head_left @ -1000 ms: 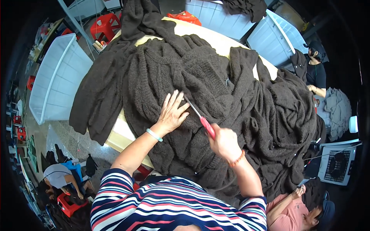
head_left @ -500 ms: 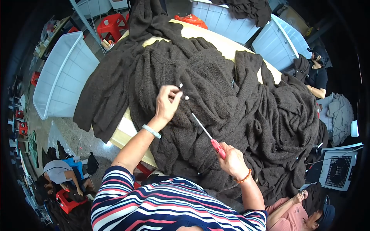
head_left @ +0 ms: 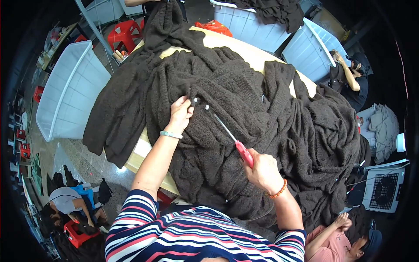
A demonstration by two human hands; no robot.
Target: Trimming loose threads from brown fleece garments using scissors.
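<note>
Dark brown knit fabric [head_left: 235, 144], apparently knitted garments, lies in a heap before me. My left hand [head_left: 180, 114] has closed its fingers on a fold of it near the far middle, pinching the knit. Just right of those fingertips sit two small, shiny whitish pieces, button-like, one [head_left: 196, 100] close to the fingers and the other [head_left: 207, 107] slightly apart. Wrapped in my right hand [head_left: 264, 171] is a red-handled tool [head_left: 244, 153] with a long thin metal shaft. Its tip points up and left, just short of the second whitish piece.
Pale tabletop [head_left: 214, 40] shows beyond the heap. White bins stand left [head_left: 65, 91] and at the back [head_left: 242, 24]. A red stool [head_left: 124, 35] is at far left. Co-workers sit lower left, right [head_left: 355, 85] and lower right [head_left: 334, 244]; another person's arm shows at the top.
My left hand has shifted slightly left and now pinches the knit. The red-handled tool has moved up and left toward the whitish pieces. A person's arm has appeared at the top.
</note>
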